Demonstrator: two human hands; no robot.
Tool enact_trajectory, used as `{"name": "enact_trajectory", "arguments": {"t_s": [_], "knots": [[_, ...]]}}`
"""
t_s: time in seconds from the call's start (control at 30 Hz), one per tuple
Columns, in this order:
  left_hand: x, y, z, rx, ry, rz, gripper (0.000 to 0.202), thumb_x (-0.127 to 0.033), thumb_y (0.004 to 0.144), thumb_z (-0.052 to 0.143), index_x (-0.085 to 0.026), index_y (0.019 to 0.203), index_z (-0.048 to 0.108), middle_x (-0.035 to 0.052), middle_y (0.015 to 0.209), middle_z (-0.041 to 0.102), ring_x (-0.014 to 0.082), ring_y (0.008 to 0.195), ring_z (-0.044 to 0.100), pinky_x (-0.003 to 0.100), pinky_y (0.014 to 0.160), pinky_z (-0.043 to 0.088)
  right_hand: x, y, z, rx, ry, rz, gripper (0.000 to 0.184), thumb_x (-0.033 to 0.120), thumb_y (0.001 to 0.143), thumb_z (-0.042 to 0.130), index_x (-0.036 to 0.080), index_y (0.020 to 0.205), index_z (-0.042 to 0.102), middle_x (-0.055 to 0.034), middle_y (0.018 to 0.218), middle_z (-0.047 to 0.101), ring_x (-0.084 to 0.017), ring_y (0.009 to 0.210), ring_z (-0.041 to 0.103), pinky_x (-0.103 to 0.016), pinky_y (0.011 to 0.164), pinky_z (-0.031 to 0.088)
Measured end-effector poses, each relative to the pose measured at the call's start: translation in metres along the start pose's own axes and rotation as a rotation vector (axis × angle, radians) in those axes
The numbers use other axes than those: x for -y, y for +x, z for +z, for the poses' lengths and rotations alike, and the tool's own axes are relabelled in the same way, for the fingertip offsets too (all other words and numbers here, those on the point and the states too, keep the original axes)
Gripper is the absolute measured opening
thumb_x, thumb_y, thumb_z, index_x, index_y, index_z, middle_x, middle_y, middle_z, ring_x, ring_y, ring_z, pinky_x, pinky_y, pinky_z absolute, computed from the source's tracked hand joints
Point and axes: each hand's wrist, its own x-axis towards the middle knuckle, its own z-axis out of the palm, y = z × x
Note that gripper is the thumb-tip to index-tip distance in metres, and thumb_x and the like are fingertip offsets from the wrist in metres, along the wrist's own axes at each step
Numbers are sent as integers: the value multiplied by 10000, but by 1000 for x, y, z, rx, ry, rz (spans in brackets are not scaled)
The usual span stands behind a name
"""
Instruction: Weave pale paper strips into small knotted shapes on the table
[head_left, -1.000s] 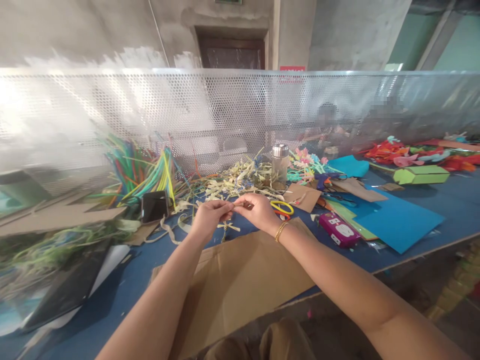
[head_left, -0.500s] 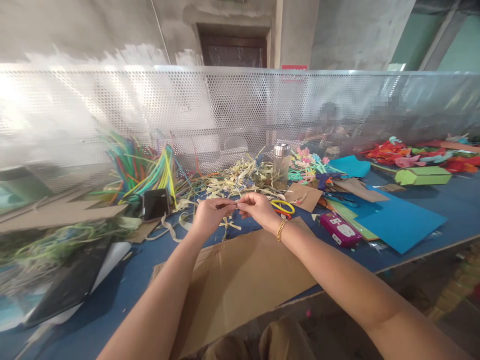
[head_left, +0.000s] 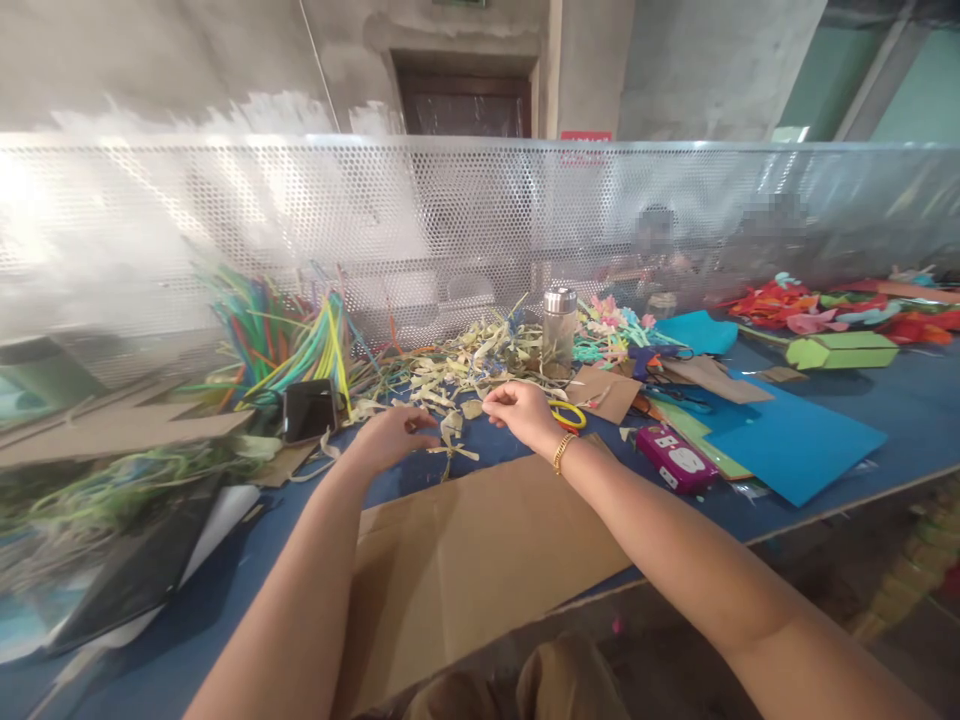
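My right hand [head_left: 519,412], with a gold bracelet [head_left: 562,452] on its wrist, is closed in a pinch. What its fingertips hold is too small to make out; a pale scrap [head_left: 472,408] shows just beside them. My left hand [head_left: 396,438] is apart from it, fingers loosely bent and parted, nothing visible in them. Between and below the hands, a pale star-shaped strip piece [head_left: 452,452] lies on the blue table [head_left: 285,560]. Behind them is a heap of pale dried leaf-like strips [head_left: 480,350]. Under my forearms lies a cardboard sheet [head_left: 487,560].
Yellow-handled scissors [head_left: 568,414] lie right of my right hand, near a purple box [head_left: 675,457] and blue sheets [head_left: 795,440]. A bottle [head_left: 559,330] stands behind. Leftward are a black phone-like device [head_left: 309,410] and colourful strips [head_left: 277,340]. A perforated metal screen [head_left: 300,220] borders the back.
My hands, earlier meeting at the fingertips, have come apart. My left hand moved left and down and its fingers loosened; my right hand stays pinched in nearly the same spot.
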Motion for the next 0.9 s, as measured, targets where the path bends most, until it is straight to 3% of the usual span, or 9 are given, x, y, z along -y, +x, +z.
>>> {"name": "enact_trajectory", "arguments": {"t_s": [0.13,0.3,0.57,0.73,0.9], "knots": [[13,1,13,221,35,26,158,-358,505,769,-251,608,716,3,603,653,182,578,569,248,536,395,-3,1,1,-22,9,17,63,219,698,646,158,706,635,3,602,644,-110,534,608,-215,509,480],[1,-2,32,323,-126,14,112,-319,537,738,-233,603,710,15,616,665,200,638,607,278,628,449,-7,0,3,-20,0,13,88,237,688,650,156,720,639,5,602,639,-105,525,586,-216,508,461],[-16,-2,34,146,-223,88,166,-356,630,707,-202,681,671,14,675,649,166,646,578,265,628,426,1,-7,7,-1,-56,-55,89,255,707,641,167,714,638,7,624,633,-101,543,567,-221,545,448],[-23,-4,41,51,-393,-3,322,-361,530,791,-209,739,597,-12,681,610,142,578,561,258,557,422,1,-6,9,-52,-78,-63,105,276,716,641,174,738,631,0,652,640,-114,572,575,-234,565,459],[-28,-5,45,-49,-483,-23,439,-336,485,822,-195,805,556,-11,740,611,139,627,584,258,584,442,-1,-5,8,-46,-65,-99,114,280,720,649,169,746,635,-18,719,665,-125,641,599,-248,630,479]]}}
